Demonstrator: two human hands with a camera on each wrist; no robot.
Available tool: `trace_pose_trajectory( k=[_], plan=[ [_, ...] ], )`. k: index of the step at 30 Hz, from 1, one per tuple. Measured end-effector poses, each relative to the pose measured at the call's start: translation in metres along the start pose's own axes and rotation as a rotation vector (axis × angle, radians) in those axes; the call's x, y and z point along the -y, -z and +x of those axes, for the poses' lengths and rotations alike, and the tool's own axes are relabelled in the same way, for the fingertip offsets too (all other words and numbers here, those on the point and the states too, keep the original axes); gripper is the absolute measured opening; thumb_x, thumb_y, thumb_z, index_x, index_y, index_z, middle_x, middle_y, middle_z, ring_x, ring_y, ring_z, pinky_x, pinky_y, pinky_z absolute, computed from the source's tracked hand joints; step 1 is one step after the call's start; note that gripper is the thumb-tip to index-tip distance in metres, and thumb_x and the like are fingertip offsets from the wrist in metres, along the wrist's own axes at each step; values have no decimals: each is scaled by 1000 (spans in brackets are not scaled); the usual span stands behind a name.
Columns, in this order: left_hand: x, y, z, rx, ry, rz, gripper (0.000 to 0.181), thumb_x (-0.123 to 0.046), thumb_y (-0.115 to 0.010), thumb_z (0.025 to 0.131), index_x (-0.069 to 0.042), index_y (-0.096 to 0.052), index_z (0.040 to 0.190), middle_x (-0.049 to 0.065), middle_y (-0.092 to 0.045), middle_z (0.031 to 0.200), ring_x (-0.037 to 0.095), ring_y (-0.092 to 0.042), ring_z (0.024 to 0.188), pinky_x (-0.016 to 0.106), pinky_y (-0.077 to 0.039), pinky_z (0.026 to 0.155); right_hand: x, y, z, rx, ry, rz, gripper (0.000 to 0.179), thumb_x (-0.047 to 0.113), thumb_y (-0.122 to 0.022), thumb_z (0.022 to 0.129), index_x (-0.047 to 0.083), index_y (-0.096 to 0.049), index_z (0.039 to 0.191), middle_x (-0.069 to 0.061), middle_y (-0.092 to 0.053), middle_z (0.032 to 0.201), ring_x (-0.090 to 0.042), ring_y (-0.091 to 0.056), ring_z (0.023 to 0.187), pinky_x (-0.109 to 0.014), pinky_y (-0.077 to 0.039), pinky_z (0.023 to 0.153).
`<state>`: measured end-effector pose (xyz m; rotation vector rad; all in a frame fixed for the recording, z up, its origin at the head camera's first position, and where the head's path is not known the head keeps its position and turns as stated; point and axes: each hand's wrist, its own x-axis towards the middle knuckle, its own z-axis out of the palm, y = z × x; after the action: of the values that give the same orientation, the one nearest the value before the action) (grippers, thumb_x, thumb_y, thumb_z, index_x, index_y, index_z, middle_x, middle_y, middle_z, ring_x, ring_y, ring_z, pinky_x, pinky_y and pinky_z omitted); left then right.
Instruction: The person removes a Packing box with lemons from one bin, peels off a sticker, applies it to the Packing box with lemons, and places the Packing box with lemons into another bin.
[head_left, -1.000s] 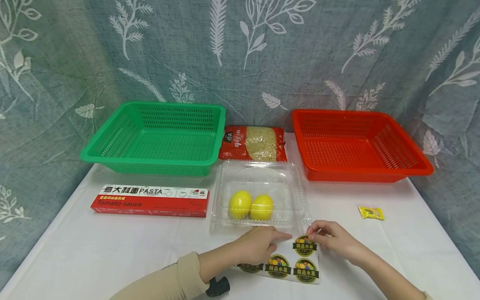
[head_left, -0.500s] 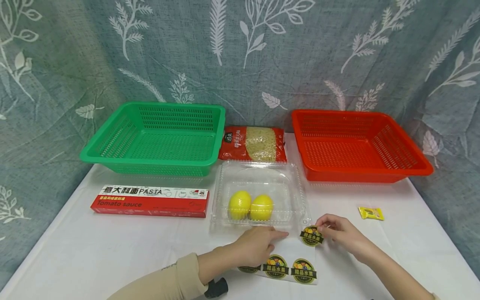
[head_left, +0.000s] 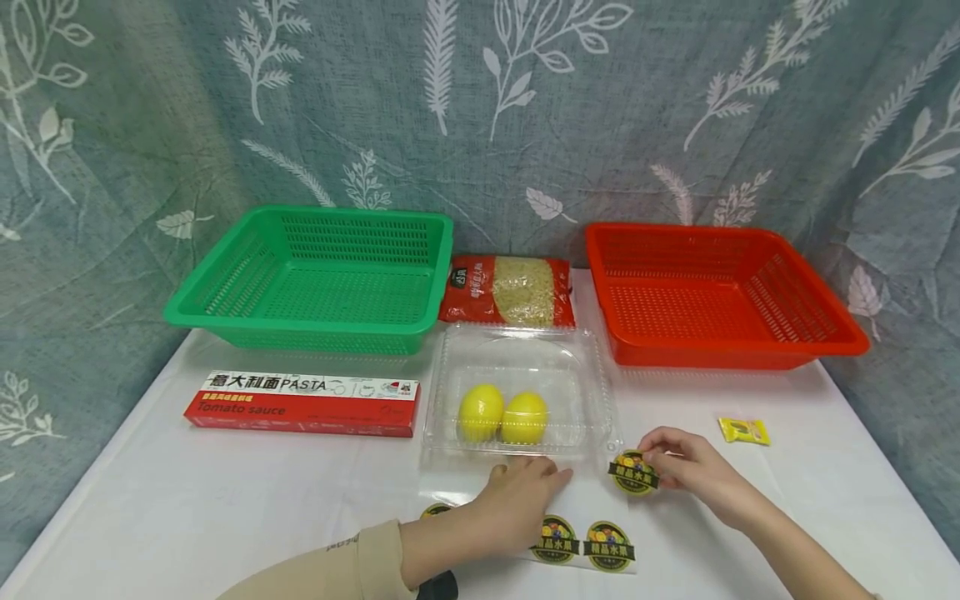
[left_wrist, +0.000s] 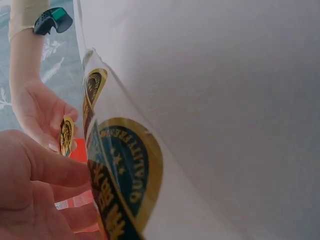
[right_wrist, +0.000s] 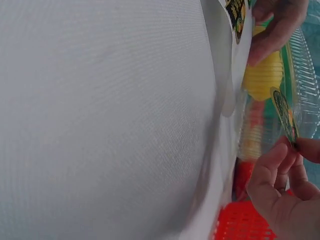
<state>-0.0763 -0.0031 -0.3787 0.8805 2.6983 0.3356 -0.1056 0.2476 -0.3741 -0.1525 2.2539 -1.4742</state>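
Observation:
My right hand (head_left: 693, 468) pinches a round fruit-label sticker (head_left: 632, 475) by its edge, just off the right front corner of a clear plastic clamshell box (head_left: 566, 387). In the right wrist view that sticker (right_wrist: 284, 113) stands on edge between thumb and fingertips. My left hand (head_left: 517, 504) rests on the white sticker sheet (head_left: 583, 500), covering part of it. Other round stickers show on the sheet, including one (head_left: 610, 546) near its right front corner. Two lemons (head_left: 481, 412) sit side by side inside the clamshell box.
Behind the clamshell box lies a red bag of pasta (head_left: 517, 290), between a green basket (head_left: 307, 329) and a red basket (head_left: 738, 346). A pasta box (head_left: 303, 408) lies at left. A small yellow packet (head_left: 744, 431) is at right. A patterned curtain (head_left: 390, 108) hangs behind.
My right hand has lifted the sticker off the sheet's back right corner and drawn it slightly right. My left hand's pointing index finger has drawn in, and the hand has turned over the sheet.

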Motion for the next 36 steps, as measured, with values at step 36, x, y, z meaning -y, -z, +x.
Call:
trace_pose_trajectory(
  k=[36],
  plan=[
    [22,19,-11,-177,-95,-601,26,-7,-55,89,-4,-59,115,4,-63,102,3,-58,84,16,-48,73,30,-14,0,-20,30,25,27,18,-59,88,-5,-57,103,-10,-61,97,-10,-59,84,-31,-50,69]
  ],
)
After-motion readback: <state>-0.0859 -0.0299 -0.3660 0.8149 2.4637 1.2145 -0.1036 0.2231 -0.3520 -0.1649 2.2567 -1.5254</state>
